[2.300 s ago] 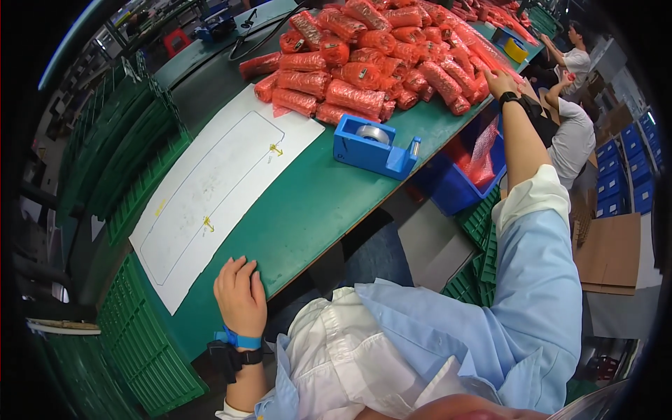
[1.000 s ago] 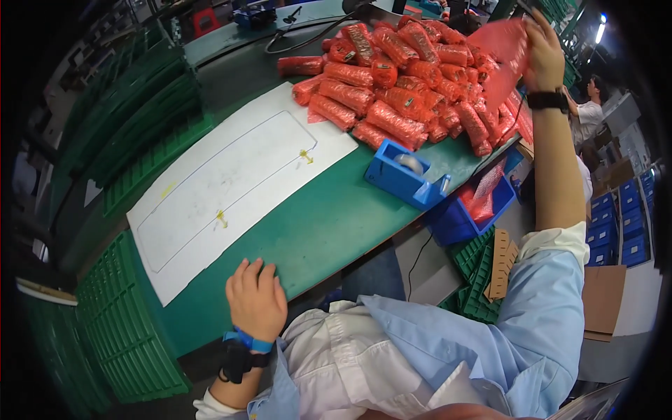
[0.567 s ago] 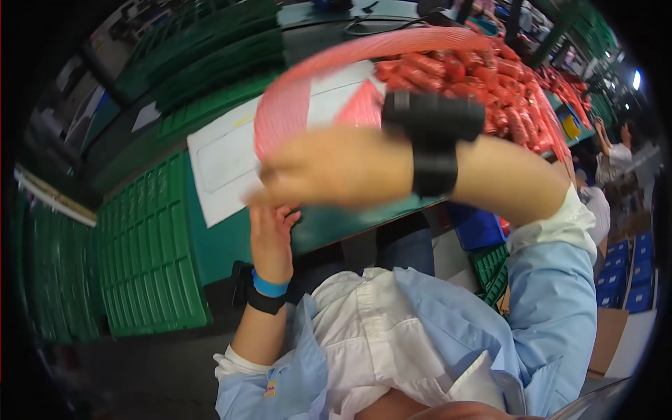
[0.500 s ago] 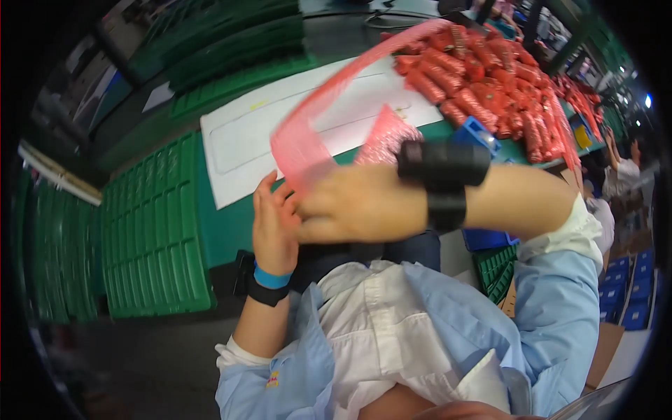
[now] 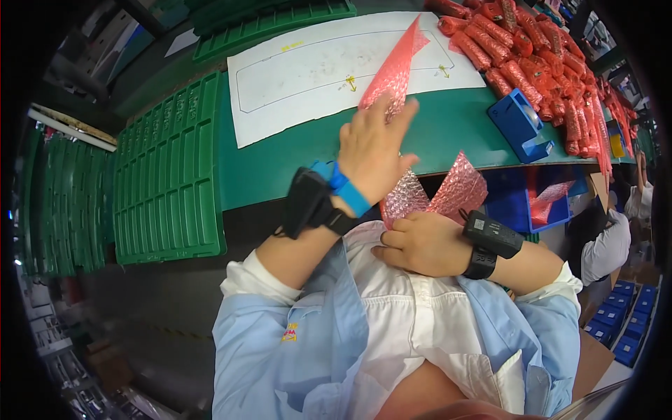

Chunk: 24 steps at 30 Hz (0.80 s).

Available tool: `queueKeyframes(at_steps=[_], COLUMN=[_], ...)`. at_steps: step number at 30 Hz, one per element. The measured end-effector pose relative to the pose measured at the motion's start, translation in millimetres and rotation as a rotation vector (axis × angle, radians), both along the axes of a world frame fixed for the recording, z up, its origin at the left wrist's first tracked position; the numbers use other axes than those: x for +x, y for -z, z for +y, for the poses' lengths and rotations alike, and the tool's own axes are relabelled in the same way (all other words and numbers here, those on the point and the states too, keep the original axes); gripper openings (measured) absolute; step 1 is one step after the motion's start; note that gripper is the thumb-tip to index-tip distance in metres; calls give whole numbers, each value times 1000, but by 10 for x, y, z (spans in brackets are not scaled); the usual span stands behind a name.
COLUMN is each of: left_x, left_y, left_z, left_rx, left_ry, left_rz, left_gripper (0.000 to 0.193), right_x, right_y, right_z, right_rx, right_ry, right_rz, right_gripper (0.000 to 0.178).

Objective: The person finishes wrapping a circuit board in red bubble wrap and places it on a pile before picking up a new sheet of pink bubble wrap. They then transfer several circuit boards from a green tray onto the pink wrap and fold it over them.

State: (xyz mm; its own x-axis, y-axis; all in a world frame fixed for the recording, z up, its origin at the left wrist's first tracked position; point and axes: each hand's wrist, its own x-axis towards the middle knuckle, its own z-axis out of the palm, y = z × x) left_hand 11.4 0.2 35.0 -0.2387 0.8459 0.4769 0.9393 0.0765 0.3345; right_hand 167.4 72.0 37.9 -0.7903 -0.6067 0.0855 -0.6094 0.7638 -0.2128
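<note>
My left hand (image 5: 373, 150) is above the near edge of the green table, fingers stretched and thumb apart. Under its fingertips lies a pointed piece of red bubble wrap (image 5: 393, 75), reaching over the white paper sheet (image 5: 301, 87). My right hand (image 5: 428, 243) is close against my shirt, its fingers curled on red bubble wrap (image 5: 460, 187) that sticks up in two corners. Behind my left hand the wrap is hidden, so I cannot tell whether it is all one sheet. Both wrists carry black strapped devices.
Red bubble-wrapped rolls (image 5: 521, 59) are heaped at the far right. Near them stands a blue tape dispenser (image 5: 514, 126). A blue bin (image 5: 507, 210) is below the table edge, right. A green ribbed tray (image 5: 171, 175) stands left. Another person (image 5: 607, 245) is at the far right.
My hands have come apart: the right moved down toward my shirt with bubble wrap, the left up and right over the table. The long red strip in the air has come down onto the paper.
</note>
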Motion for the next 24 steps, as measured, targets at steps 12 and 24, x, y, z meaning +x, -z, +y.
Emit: queueKeyframes(at_steps=[12,24], left_x=[-373,-143], left_y=[289,399], left_z=[-108,-146], left_rx=[745,201], left_ry=[61,-371], left_rz=[-1613,-713], left_gripper=[52,71], right_x=[93,-530], right_y=[639,64], right_z=[102,423], right_rx=[-516,-537], right_ry=[198,581], right_rz=[40,231], right_gripper=[29,46])
